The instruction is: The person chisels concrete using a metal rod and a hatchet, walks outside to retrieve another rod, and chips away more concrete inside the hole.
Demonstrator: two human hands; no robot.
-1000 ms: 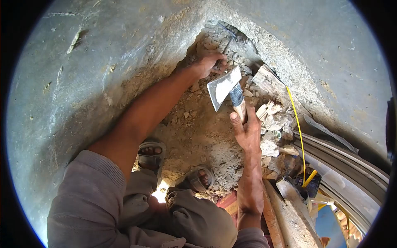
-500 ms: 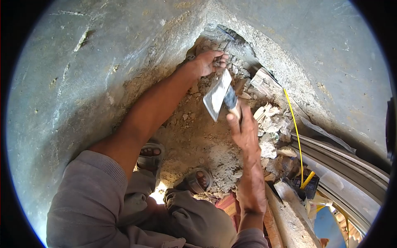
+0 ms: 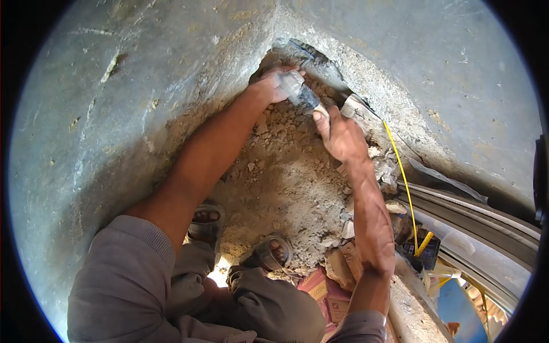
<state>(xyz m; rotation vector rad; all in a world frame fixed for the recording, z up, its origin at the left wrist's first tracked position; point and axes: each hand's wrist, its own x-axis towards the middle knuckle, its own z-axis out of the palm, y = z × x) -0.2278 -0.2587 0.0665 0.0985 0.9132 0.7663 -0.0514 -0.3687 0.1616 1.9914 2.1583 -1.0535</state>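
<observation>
My right hand (image 3: 345, 137) is wrapped round the pale wooden handle of a short tool (image 3: 309, 98) with a dark neck and a flat, broad metal blade. The blade is blurred and lies over my left hand (image 3: 273, 86). My left hand is inside the broken hollow (image 3: 320, 71) at the foot of the wall corner. Its fingers are curled and partly hidden behind the blade, so what they grip, if anything, does not show. Loose rubble and soil (image 3: 286, 137) lie just below both hands.
Grey plastered walls (image 3: 143, 74) meet at the corner. A yellow cord (image 3: 402, 171) runs down on the right, past long rails (image 3: 474, 214). My sandalled feet (image 3: 271, 251) stand on the dirt. Red boxes (image 3: 326, 294) and a stone slab (image 3: 420, 311) lie near the bottom.
My right hand has moved up and forward with the tool, bringing its blade from below my left hand to over it. My left hand has shifted slightly left.
</observation>
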